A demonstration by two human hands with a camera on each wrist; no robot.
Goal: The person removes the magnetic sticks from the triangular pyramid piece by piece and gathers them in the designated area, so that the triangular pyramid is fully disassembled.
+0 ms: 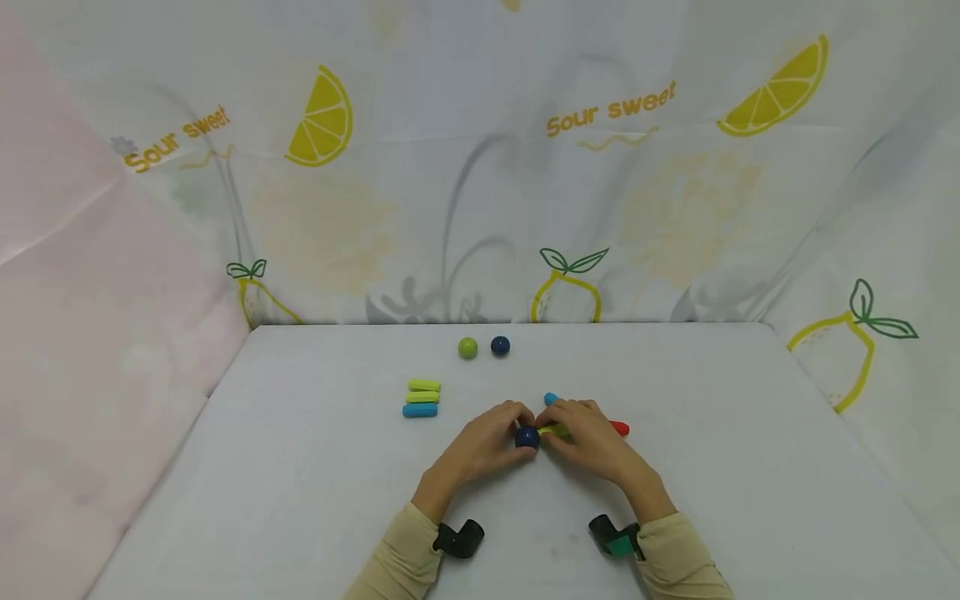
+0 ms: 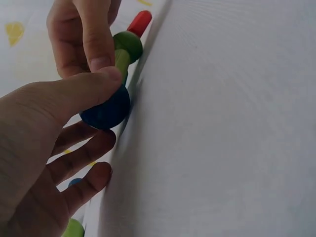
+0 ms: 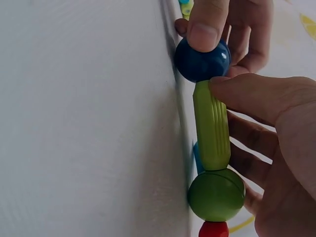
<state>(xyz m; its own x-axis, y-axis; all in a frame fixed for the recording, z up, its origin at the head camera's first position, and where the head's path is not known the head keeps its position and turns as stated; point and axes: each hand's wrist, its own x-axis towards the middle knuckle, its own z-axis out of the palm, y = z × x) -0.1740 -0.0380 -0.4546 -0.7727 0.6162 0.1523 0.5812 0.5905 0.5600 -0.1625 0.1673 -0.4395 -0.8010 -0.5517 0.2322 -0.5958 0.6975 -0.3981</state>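
Observation:
A dark blue ball (image 1: pixel 527 437) is pinched between the thumb and fingers of my left hand (image 1: pixel 480 447). Beside it, my right hand (image 1: pixel 596 442) grips a ribbed yellow-green rod (image 3: pixel 212 126), whose end meets the ball; whether it is seated in a hole I cannot tell. At the rod's other end is a green ball (image 3: pixel 217 195), with a red rod (image 1: pixel 620 428) extending from its far side. A blue rod (image 1: pixel 551 398) shows past the right fingers, and its join, if any, is hidden.
Left of the hands lie two yellow-green rods (image 1: pixel 424 385) and a blue rod (image 1: pixel 420 411) side by side. Farther back on the white table (image 1: pixel 300 500) sit a light green ball (image 1: pixel 468 348) and another dark blue ball (image 1: pixel 500 346). A lemon-patterned cloth (image 1: pixel 450 192) hangs behind.

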